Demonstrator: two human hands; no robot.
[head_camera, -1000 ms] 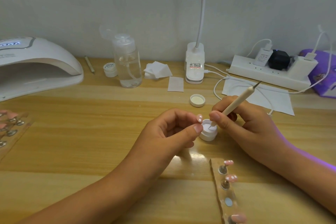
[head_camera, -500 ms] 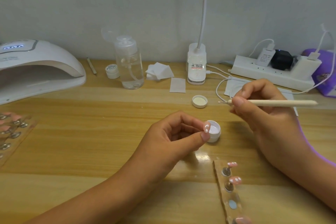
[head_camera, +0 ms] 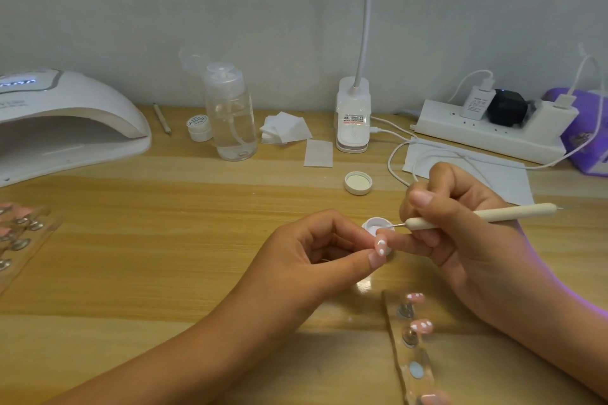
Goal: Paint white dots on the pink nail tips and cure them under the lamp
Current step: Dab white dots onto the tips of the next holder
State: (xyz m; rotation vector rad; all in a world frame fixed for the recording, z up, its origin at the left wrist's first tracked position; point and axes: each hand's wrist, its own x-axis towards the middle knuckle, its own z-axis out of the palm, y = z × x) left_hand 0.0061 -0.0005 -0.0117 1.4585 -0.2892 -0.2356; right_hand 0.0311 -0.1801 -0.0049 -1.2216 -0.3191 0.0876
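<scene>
Tool [head_camera: 493,213] tip beside pink nail tip [head_camera: 380,246]

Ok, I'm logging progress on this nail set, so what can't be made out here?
Head view only.
- Paint pot: mostly behind the nail tip the left hand holds; level unseen.
- Dotting tool in the right hand: tip too small to show paint.
- Tip strip, bottom right: cut by the bottom edge; count unknown.
- Lamp: cropped at left; display blurred.
</scene>
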